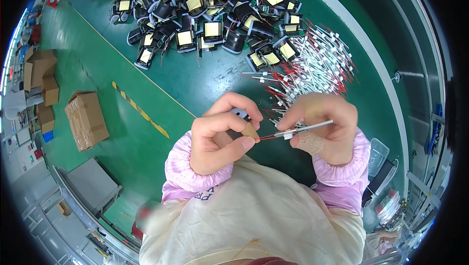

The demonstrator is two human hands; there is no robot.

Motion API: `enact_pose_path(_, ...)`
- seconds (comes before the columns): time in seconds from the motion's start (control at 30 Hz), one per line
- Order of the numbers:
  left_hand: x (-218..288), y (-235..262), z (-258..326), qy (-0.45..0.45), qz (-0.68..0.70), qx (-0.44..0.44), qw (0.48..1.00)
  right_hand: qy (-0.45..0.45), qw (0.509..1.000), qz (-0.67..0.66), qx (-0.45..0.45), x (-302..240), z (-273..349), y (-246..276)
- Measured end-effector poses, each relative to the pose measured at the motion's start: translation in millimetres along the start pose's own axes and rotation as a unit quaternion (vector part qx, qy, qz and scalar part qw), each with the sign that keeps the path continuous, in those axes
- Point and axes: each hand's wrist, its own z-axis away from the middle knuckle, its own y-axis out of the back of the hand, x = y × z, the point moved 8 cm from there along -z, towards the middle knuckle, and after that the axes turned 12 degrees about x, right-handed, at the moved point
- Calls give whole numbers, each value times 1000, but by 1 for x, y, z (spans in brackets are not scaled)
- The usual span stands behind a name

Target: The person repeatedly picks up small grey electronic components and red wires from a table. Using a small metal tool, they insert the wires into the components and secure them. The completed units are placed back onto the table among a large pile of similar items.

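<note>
My left hand [220, 135] is closed, thumb and a tape-wrapped finger pinching the ends of thin red wires [266, 138]. A small grey-and-dark part [239, 112] shows between its fingers; the rest of it is hidden. My right hand [327, 128], its thumb wrapped in tan tape, pinches a slim grey-white stick [315, 126] with a small white connector [287, 136] and those red wires on it. The stick points right, and the wires stretch between both hands. Beyond the right hand lies a heap of similar white sticks [322, 62] with red wires.
A large pile of black curved housings [234, 40] with pale yellow pads covers the far side of the green table [210, 79]. A pale rim [386, 74] curves along the right. Clear plastic trays [378, 157] stand at the right; cardboard boxes [87, 121] are on the floor at left.
</note>
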Motion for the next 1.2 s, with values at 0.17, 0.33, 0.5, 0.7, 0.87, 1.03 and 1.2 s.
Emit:
enact_pose_path(0.17, 20, -4, 3, -111, -116, 46, 986, -80, 994, 1, 73, 17, 1, -13)
enact_pose_path(0.33, 26, -7, 5, -152, -186, 38, 970, 25, 983, 180, 30, 7, 3, -19)
enact_pose_path(0.5, 32, -5, 6, -163, -231, 61, 957, 40, 975, 216, 31, 3, 4, -21)
enact_pose_path(0.7, 26, -7, 6, -160, -221, 20, 962, 56, 978, 189, 60, -5, 2, -16)
enact_pose_path(0.87, 14, -17, 6, -157, -259, -34, 952, 5, 989, 96, 114, 0, 1, -1)
enact_pose_path(1.03, 1, -7, 5, -28, -156, 36, 987, -13, 989, 44, 144, 6, 2, 0)
enact_pose_path(1.2, -27, 16, 6, 120, 23, 155, 980, -46, 985, 34, 161, 11, 3, 2)
